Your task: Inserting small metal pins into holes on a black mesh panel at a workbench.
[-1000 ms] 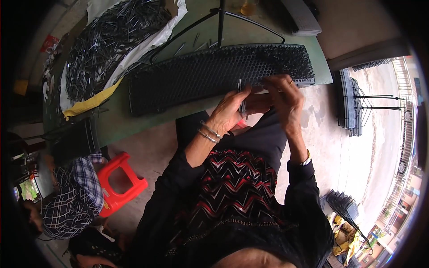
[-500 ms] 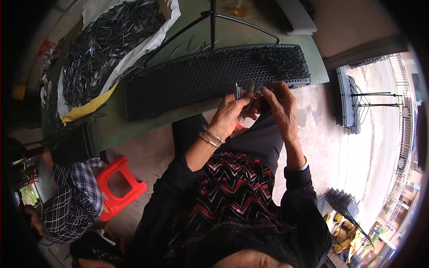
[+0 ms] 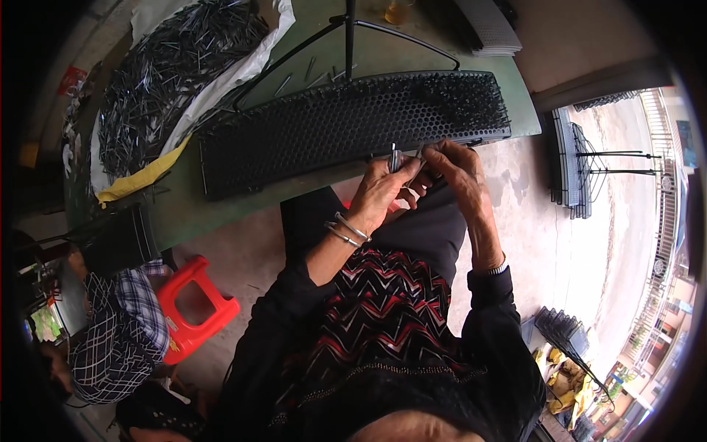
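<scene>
My left hand [image 3: 377, 193] is closed round a few thin shiny strips [image 3: 395, 156], whose ends stick up above its thumb. Close beside it, my right hand [image 3: 464, 175] has thumb and fingers pinched together at the end of a thin pale strip [image 3: 421, 152] between the hands; its lower part is hidden. Both hands are above my lap, at the near edge of a long black panel full of round holes [image 3: 309, 132]. Short dark pieces [image 3: 464, 103] stand thickly at the panel's right end, and finer ones line its far edge.
An open white sack [image 3: 281, 22] heaped with dark thin strips [image 3: 180, 85] lies on the green table [image 3: 180, 214]. A black metal stand [image 3: 350, 44] rises behind the panel. At left are a red stool [image 3: 221, 309] and a person in checked clothes [image 3: 121, 331]. More black panels [image 3: 567, 162] stand at right.
My right hand has drawn slightly closer to my left, its fingers now more folded. The strips in my left hand show as a tighter bunch. The panel appears shifted a little left.
</scene>
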Tool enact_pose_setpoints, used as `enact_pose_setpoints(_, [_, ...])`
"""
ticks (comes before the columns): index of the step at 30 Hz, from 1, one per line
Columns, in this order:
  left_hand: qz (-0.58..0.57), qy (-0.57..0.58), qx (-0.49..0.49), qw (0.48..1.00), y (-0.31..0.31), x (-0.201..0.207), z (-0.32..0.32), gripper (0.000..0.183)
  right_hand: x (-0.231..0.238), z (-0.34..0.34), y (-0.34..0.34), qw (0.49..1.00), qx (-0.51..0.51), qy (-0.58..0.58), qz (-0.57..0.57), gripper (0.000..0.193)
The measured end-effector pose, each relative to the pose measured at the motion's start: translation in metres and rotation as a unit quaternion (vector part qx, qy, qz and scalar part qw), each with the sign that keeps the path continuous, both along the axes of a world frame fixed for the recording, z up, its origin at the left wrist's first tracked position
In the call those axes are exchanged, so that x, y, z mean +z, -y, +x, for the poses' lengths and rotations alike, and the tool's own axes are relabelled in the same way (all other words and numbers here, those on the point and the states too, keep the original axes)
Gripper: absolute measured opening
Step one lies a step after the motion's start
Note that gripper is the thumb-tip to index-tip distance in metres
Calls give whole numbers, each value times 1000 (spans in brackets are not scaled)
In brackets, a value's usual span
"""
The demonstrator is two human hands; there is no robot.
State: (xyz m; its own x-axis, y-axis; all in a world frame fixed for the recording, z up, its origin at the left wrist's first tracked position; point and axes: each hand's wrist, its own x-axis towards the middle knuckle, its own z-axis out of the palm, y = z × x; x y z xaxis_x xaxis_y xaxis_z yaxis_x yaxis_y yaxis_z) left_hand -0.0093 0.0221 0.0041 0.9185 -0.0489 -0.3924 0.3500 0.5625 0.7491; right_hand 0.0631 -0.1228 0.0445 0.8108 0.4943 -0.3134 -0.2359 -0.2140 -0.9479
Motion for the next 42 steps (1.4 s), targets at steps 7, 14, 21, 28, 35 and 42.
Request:
enact_pose_setpoints(7, [21, 17, 1, 1000, -1, -4, 2, 29, -3, -1, -3, 1000, -4, 11, -3, 19])
enact_pose_setpoints(14, [-7, -8, -12, 1000, -5, 5, 1, 31, -2, -1, -5, 1000, -18, 10, -7, 20])
enact_pose_setpoints(21, [3, -15, 9, 1000, -4, 7, 1, 32, -2, -4, -7, 998, -55, 7, -3, 21])
enact_pose_setpoints(28, [66, -3, 39, 997, 8, 2, 0, 32, -13, -1, -1, 998, -52, 15, 8, 21])
enact_pose_setpoints(35, [126, -40, 70, 989, 2, 3, 0, 34, 1, 0, -2, 988, -141, 59, 10, 20])
enact_pose_setpoints(42, [1, -28, 16, 999, 5, -11, 0, 31, -11, 37, -8, 934, -231, 271, -21, 13])
